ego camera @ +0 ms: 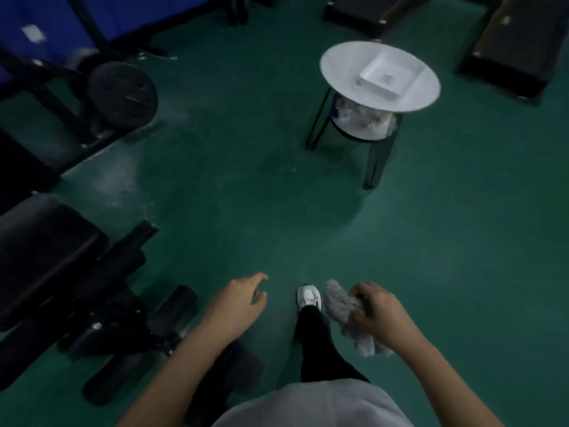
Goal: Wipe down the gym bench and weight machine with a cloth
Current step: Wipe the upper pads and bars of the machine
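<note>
My right hand grips a crumpled grey cloth low in the view, above the green floor. To its left, my left hand hangs in the air with loosely spread fingers and holds nothing. The black padded gym bench stands at the lower left, with black foam rollers on its frame just left of my left forearm. A weight machine with a black plate and a blue pad fills the upper left corner. Neither hand touches the bench or the machine.
A small round white table on thin black legs stands ahead to the right, carrying a square white tray. Black step platforms lie along the top right. My white shoe is on the green floor between my hands.
</note>
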`<state>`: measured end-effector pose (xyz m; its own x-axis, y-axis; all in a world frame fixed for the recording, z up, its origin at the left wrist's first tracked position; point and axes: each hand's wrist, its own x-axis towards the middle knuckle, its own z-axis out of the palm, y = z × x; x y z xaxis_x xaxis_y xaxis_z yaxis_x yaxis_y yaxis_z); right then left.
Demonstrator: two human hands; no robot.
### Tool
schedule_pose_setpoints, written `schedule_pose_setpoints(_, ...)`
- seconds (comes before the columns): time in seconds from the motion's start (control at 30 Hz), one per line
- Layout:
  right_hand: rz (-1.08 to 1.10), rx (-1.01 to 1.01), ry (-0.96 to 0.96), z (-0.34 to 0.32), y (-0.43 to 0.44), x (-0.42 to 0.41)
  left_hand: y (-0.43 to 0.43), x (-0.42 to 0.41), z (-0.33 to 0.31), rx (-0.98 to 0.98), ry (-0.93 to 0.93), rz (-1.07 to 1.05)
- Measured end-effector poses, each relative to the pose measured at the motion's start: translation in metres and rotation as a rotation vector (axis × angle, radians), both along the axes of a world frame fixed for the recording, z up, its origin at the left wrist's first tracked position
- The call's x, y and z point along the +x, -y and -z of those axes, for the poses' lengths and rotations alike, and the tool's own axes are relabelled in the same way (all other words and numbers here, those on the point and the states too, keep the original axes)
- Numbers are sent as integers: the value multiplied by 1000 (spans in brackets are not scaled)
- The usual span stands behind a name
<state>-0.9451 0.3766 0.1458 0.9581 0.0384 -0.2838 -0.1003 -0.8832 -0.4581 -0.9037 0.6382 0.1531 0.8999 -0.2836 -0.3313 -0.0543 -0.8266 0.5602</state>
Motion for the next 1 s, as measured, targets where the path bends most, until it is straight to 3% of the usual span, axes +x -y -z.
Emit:
schedule_pose_setpoints(0.17,-307,-16,40,-5,-9,182,-4,100,4,118,-55,-228)
schedule_pose_setpoints(0.33,-597,35,120,-38,-50,343,-8,191,-25,95,19,-496)
schedule_pose_setpoints(0.53,-838,145,51,-31,-138,422,-49,217,-32,107,-95,-756)
schedule_pose_setpoints(0.67,-1027,105,-22,-16,-192,469,-94,251,-22,106,-146,-880)
schedule_pose_setpoints(0.87,-1050,42,56,-36,-291,576,-192,355,-34,131,-28,-890)
schedule_pose_setpoints(1.0,-1012,161,195,-66,-369,632,-264,417,-64,148,118,-901)
